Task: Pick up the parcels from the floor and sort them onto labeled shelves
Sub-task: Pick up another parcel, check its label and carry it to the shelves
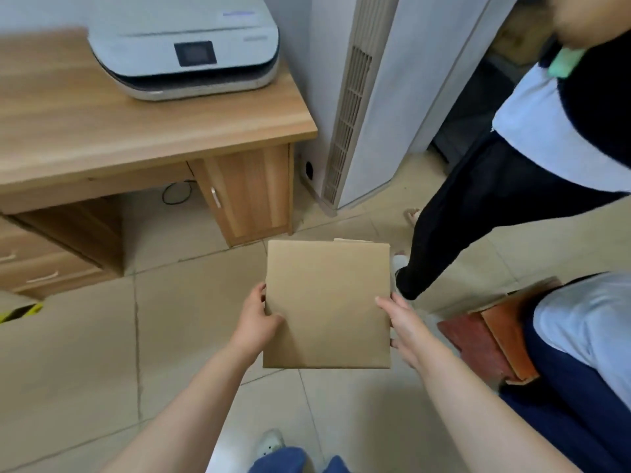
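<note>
We hold a flat square brown cardboard parcel (327, 303) out in front of us, above the beige tiled floor (177, 336), face up and roughly level. Our left hand (254, 322) clamps the parcel's left edge, thumb on top, fingers hidden underneath. Our right hand (406, 327) presses against the right edge, thumb on the top face, fingers below; both grips closed on the parcel. A pale flap pokes out at the parcel's far edge.

Left and ahead: a light wooden desk (136, 131) with a cupboard door and drawers, a white flat printer with a dark screen (191, 46) sitting on top. A black cable loop (176, 192) lies under the desk. A tall white floor-standing air conditioner with a grille (362, 107) stands beside the desk.

Right side: another person in black trousers and a white-and-dark top (505, 186) stands near the parcel. Reddish-brown flat boards (485, 343) lie on the floor at right, partly covered by a third person's clothing. Our white shoe (271, 442) shows at the bottom.
</note>
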`<action>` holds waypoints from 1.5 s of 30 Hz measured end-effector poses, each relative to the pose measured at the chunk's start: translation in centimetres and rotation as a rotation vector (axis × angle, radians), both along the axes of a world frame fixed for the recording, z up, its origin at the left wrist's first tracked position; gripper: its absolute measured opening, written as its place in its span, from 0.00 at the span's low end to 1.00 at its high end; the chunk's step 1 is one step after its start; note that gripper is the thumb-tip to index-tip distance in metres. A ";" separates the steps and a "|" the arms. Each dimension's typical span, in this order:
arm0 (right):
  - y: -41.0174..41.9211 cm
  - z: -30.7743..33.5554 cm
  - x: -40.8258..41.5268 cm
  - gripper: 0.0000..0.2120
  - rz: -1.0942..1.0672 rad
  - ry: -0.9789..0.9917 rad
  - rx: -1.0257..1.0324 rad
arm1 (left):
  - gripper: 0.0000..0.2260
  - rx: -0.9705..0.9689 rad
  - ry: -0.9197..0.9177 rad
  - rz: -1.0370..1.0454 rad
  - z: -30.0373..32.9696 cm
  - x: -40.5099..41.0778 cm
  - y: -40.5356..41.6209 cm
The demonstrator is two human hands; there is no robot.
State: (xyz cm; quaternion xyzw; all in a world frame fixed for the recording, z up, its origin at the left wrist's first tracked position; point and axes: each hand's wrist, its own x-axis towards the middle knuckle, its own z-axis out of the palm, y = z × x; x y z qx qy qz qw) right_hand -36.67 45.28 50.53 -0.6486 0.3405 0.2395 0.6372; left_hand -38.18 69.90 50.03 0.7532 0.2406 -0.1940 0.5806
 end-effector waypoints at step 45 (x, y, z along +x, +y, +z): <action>11.4 30.1 0.9 0.27 0.393 -0.337 0.061 | 0.19 -0.068 -0.383 0.074 30.5 -10.8 14.1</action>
